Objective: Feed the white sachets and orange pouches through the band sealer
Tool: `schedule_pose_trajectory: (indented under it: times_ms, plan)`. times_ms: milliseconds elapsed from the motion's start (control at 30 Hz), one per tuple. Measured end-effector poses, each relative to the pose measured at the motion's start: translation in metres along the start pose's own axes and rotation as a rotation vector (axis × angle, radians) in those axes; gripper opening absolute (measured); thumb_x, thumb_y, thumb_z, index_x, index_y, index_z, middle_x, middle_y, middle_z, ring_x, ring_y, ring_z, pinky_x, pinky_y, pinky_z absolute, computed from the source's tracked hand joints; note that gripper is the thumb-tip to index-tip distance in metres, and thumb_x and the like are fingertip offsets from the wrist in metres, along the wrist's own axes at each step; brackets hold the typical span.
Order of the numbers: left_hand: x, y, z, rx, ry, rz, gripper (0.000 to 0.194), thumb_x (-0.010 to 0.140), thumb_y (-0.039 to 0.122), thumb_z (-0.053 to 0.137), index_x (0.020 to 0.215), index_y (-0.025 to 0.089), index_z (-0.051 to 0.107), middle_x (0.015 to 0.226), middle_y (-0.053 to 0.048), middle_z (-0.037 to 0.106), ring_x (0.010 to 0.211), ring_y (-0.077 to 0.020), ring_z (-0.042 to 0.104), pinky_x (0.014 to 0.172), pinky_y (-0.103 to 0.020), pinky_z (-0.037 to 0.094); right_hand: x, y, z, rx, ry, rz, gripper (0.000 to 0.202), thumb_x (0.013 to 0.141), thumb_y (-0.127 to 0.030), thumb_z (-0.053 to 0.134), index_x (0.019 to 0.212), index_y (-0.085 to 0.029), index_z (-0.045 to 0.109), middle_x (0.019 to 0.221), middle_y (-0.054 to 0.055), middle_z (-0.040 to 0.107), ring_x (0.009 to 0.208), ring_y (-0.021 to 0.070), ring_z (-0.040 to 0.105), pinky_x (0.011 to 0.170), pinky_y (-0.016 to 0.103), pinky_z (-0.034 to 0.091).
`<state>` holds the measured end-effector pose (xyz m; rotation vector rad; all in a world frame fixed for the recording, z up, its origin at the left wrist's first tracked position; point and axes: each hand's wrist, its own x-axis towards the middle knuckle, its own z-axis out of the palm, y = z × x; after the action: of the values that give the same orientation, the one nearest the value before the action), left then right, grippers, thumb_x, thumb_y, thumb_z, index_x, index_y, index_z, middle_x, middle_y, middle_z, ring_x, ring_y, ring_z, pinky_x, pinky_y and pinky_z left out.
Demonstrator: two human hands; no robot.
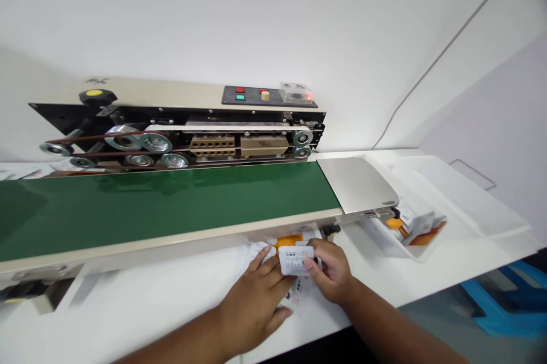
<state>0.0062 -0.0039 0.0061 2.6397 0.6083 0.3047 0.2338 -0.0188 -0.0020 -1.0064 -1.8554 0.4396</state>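
Between thumb and fingers, my right hand pinches a small white printed packet with rounded corners, its text side facing up. My left hand lies with fingers stretched over more white printed packets on the white table, close to the held one. An orange packet shows just behind, partly covered. How many packets lie under the hands is hidden.
A band sealing machine with a green conveyor belt runs across the table ahead. A metal plate extends its right end. Farther right, a white bin holds several white and orange packets. A blue stool stands below.
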Motion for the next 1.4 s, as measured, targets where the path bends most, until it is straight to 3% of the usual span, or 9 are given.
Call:
schedule_pose_trajectory:
  times_ms: [1400]
  plan:
    - [-0.0008,-0.0001,0.0016,0.010,0.014,0.006,0.072,0.087,0.026,0.070,0.152,0.030,0.038,0.149,-0.006,0.054,0.143,-0.0328,0.042,0.124,-0.059,0.017,0.0015,0.0058,0.0028,-0.009,-0.070,0.090,0.023,0.097,-0.027,0.051,0.076,-0.020,0.055,0.068,0.001,0.053,0.061,0.0145,0.049,0.059,0.028,0.036]
